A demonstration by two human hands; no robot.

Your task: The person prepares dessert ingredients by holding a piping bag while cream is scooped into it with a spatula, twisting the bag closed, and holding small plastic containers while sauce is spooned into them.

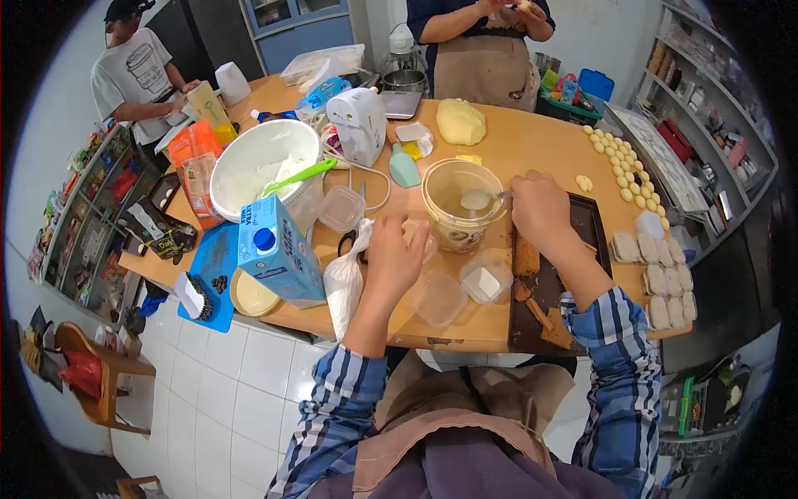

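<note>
My right hand (542,208) is closed on the handle of a metal spoon (477,200). The spoon's bowl is inside the upper part of a clear plastic tub (462,223), which has a printed side. Left of the tub, my left hand (397,254) curls its fingers round a small clear plastic cup (426,243), partly hidden by the fingers. Below them sit a square clear cup with white contents (485,279) and another clear cup (440,298). A filled white piping bag (342,287) lies beside my left wrist. Under my right forearm is a dark baking tray (536,324) with brown cake pieces.
A white bowl (241,179) with a green spatula (299,177) and a blue milk carton (281,254) stand on the left. Dough (460,122) rests at the back. Small dough balls (623,170) and wrapped pieces (667,283) line the right. Two people (141,71) (486,62) stand across the table.
</note>
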